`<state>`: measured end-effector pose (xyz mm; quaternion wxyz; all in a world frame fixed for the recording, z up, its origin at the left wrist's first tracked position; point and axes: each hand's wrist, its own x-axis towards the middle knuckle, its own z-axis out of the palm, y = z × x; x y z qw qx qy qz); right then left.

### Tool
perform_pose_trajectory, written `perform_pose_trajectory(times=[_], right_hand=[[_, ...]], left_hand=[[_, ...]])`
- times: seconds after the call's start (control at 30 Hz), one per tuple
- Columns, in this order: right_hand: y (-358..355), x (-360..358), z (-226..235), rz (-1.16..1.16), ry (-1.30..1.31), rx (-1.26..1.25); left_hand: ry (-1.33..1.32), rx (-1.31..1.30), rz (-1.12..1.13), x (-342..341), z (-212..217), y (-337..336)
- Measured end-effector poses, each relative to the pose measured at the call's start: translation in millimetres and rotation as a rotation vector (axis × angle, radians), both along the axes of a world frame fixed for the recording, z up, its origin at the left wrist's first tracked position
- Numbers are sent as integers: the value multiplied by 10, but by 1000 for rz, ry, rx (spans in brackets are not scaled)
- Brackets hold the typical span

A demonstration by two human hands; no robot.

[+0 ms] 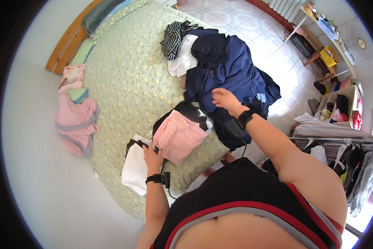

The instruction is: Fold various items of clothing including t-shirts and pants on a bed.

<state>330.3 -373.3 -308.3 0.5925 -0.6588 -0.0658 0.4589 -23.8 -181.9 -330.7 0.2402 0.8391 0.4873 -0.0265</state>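
Head view: left hand (pixel 152 157) rests at lower centre of the frame, fingers curled onto a folded white garment (pixel 133 168) lying on the green bed (pixel 124 79), just beside a pink dotted garment (pixel 179 135). Right hand (pixel 223 99) hovers at centre, fingers loosely spread and grasping nothing, above a heap of navy clothes (pixel 228 70). Folded pink clothes (pixel 76 122) lie at far left. Such cloth likely handles as light, soft and limp; an edge or corner offers the surest hold.
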Motion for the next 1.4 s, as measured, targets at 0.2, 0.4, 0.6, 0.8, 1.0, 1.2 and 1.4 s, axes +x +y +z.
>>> perform_pose_trajectory(times=[0.2, 0.4, 0.6, 0.8, 1.0, 1.2, 1.4], right_hand=[[240, 790, 21, -241, -36, -30], [613, 1768, -908, -571, 104, -21], [1107, 1572, -47, -713, -53, -450], [973, 1925, -453, -497, -447, -399], [286, 1347, -116, -318, -843, -244], [-568, 612, -76, -242, -720, -160], [-902, 204, 143, 54, -976, -266]], left_hand=[[-62, 101, -238, 494, 381, -223], [-74, 142, -300, 672, 698, -422], [10, 146, -254, 532, 870, -688], [-91, 57, -347, 732, 779, -847], [-146, -36, -404, 1164, 795, -808], [-307, -133, -592, 1838, 865, -923], [-442, -204, -713, 2403, 910, -1223]])
